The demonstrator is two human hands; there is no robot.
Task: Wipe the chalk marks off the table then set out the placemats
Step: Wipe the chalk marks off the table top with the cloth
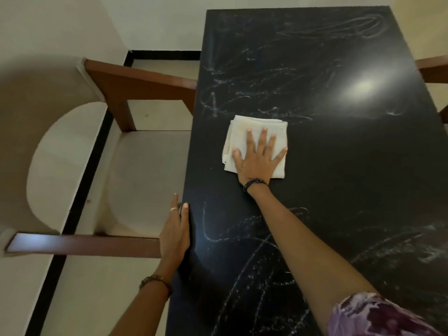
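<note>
Lower left of the frame, the left hand (175,235) lies along the near left edge of the table (363,178), fingers straight and loose with the thumb up on the top. It isn't gripping anything, so I'd guess it's just there to brace while the other arm reaches out.

Around the bottom middle there's plenty of chalk (244,267), long loops and scribbles running toward the lower right, so that patch looks unwiped.

Middle of the frame, the right hand (258,157) lies flat on a folded cloth (244,132), fingers spread and straight, palm pressing it onto the tabletop. Spreading out like that probably puts pressure over the whole pad, and the fold gives a thick wiping face. The dark strip to the right of the cloth looks fairly clean.

Past the cloth, toward the top, more scribbles cover the far half, so I'd say the wiping is early-to-mid.

A chair (135,83) is tucked in at the left side. No placemats in view.
</note>
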